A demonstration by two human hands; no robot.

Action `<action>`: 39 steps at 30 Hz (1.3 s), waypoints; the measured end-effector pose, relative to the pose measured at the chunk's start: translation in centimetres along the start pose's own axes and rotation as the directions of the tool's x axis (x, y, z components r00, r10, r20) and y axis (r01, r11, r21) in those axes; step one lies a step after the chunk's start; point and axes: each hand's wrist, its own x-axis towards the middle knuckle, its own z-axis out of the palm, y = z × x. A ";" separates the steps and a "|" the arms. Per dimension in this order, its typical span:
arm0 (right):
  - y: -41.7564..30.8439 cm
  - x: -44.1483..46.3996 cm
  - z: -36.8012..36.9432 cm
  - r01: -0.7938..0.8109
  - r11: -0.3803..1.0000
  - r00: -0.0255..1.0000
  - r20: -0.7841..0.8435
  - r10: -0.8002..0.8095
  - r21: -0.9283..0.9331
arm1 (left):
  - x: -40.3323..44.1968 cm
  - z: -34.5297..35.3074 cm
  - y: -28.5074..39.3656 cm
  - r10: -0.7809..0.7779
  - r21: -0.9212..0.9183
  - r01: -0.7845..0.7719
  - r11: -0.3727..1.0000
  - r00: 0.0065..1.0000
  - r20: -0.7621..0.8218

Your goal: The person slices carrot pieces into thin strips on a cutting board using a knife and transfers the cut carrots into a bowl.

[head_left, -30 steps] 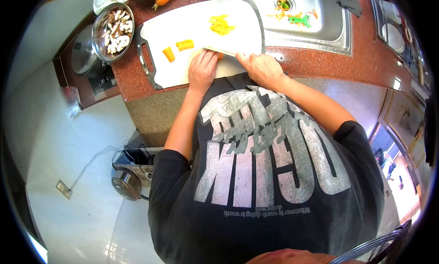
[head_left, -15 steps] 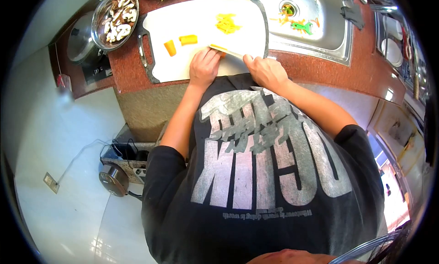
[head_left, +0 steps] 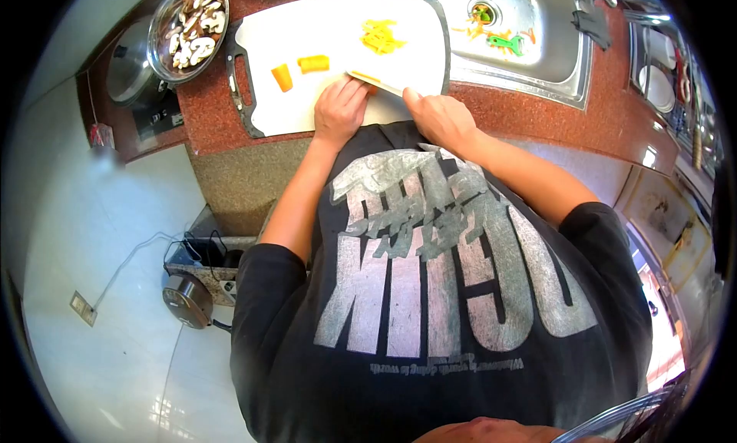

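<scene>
R hand grips knife, blade over carrot pc nr front edge of cutting board. L hand beside it; tips hidden, can't tell grip. Steady pc flat, curl L fingers clr, match cut strips twd far R corner.

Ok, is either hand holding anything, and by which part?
Right hand: straight pale-bladed knife, by its handle. Left hand: seemingly an orange carrot piece; contact hidden.
</scene>
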 end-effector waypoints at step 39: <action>-0.2 0.5 0.0 -0.023 0.999 0.998 0.067 0.021 0.027 | -0.3 0.5 -0.7 0.025 -0.015 -0.026 1.000 0.998 -0.054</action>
